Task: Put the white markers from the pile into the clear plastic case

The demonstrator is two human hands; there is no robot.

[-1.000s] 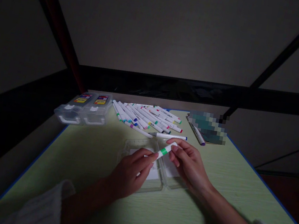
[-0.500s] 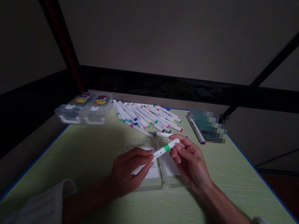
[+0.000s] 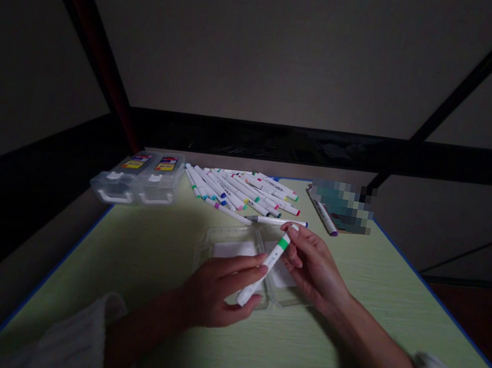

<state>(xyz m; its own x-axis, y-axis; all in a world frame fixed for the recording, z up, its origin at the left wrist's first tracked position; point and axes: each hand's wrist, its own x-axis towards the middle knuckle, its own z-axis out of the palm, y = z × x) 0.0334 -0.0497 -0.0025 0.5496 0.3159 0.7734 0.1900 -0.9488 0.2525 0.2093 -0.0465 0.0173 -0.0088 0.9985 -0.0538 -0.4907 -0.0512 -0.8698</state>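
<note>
I hold a white marker with a green band between both hands, tilted with its capped end up and away. My right hand pinches its upper end near the green band. My left hand grips the lower half with fingers and thumb closed round it. Under the hands an open clear plastic case lies flat on the pale green table, with white inserts inside.
A pile of several white markers with coloured caps lies at the back of the table. One marker lies apart by my right hand. Two clear boxes stand at the back left. A dark booklet with a pen lies back right.
The marker has swung from nearly level to steeply tilted. My left hand has slid down and toward me along its body, and my right hand has lifted its upper end slightly.
</note>
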